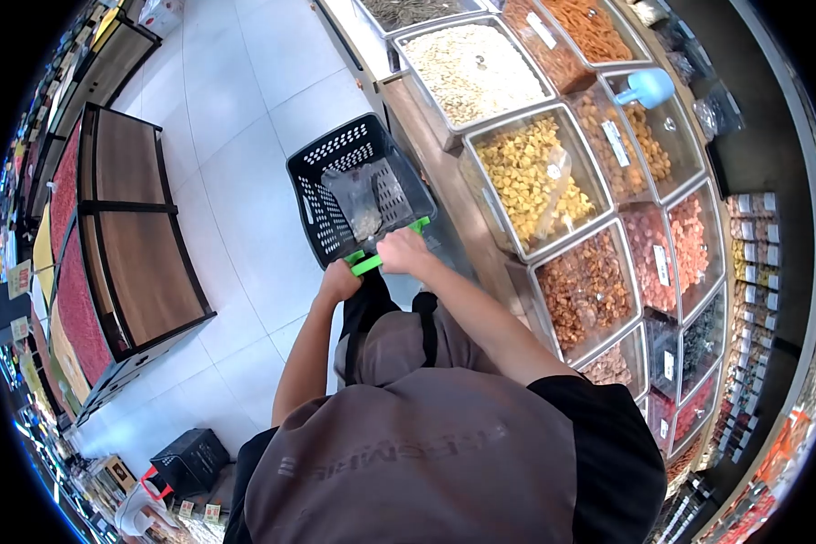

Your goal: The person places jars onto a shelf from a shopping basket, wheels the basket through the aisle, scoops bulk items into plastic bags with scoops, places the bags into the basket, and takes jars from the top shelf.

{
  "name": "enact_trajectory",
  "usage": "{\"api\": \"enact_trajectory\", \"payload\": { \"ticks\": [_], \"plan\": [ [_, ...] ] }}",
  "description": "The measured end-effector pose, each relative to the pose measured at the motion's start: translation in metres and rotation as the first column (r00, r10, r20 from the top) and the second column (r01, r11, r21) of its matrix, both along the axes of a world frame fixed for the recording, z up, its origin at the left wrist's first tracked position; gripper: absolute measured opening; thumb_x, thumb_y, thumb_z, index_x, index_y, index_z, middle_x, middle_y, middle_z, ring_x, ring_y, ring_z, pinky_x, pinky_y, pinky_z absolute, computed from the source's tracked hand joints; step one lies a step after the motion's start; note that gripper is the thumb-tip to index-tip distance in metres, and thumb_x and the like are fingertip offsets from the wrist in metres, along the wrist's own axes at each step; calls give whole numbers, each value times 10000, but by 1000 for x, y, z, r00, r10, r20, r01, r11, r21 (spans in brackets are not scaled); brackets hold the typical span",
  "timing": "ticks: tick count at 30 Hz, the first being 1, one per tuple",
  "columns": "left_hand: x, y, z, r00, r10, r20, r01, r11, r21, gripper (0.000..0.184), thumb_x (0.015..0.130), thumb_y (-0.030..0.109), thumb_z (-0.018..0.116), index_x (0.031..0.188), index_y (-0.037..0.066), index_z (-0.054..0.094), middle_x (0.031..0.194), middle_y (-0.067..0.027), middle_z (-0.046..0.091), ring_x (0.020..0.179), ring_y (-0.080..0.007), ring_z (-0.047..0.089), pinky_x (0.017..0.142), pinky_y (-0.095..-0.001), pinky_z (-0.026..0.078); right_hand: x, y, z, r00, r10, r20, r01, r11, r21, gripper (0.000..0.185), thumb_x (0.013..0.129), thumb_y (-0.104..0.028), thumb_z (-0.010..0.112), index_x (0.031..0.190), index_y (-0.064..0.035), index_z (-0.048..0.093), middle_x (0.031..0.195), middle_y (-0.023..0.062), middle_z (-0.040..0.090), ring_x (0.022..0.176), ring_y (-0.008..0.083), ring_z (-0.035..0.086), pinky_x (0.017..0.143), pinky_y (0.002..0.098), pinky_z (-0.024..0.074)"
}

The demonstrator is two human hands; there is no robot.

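A black shopping basket with punched holes in its sides is in front of my body. Its bright green handle crosses the near side. My left hand is closed around the left end of this handle. Further right along it, my right hand is closed too, with the fingers wrapped over the bar. Inside the basket lies a transparent plastic bag with some small pale pieces at its bottom.
Bins of dried goods line the right side, with yellow pieces, pale flakes and brown dried fruit. A blue scoop rests on one bin. Wood-panelled display stands are on the left, across the tiled floor.
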State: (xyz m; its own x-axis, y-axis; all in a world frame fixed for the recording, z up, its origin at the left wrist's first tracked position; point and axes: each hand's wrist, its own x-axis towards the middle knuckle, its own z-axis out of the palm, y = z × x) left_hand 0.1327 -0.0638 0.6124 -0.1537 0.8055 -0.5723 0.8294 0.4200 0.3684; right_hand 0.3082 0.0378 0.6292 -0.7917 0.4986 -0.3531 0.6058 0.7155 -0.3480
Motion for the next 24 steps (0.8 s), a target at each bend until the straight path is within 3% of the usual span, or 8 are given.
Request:
{"api": "enact_trajectory", "payload": {
  "ticks": [6, 12, 15, 24],
  "plan": [
    [-43, 55, -7, 999, -4, 52, 3, 1000, 27, 285, 776, 216, 654, 892, -37, 719, 887, -303, 677, 889, -453, 666, 823, -499, 545, -43, 60, 6, 998, 1, 63, -2, 1000, 7, 203, 672, -212, 671, 782, -71, 765, 809, 165, 733, 798, 324, 729, 725, 433, 579],
    [-95, 113, -27, 996, 37, 78, -36, 999, -12, 336, 802, 286, 676, 943, -16, 726, 994, -285, 691, 979, -431, 669, 876, -493, 543, -94, 124, 13, 995, 15, 95, -19, 999, 38, 222, 672, -220, 672, 791, -58, 766, 831, 190, 731, 811, 344, 727, 744, 438, 582],
    [-124, 140, -42, 996, -39, 75, 40, 999, -8, 343, 782, 276, 671, 953, -18, 723, 1006, -282, 691, 987, -424, 672, 893, -494, 538, -121, 152, 7, 994, -4, 110, -1, 999, 38, 231, 668, -229, 665, 766, -38, 751, 813, 207, 721, 807, 358, 721, 752, 460, 576],
    [-185, 211, -16, 990, -126, 62, 125, 992, 22, 295, 776, 248, 627, 888, -5, 729, 996, -263, 696, 959, -421, 674, 898, -479, 536, -182, 217, 15, 995, -21, 98, 15, 998, 58, 224, 676, -235, 662, 777, -56, 752, 808, 201, 718, 821, 361, 717, 768, 462, 572]
  ]
}}
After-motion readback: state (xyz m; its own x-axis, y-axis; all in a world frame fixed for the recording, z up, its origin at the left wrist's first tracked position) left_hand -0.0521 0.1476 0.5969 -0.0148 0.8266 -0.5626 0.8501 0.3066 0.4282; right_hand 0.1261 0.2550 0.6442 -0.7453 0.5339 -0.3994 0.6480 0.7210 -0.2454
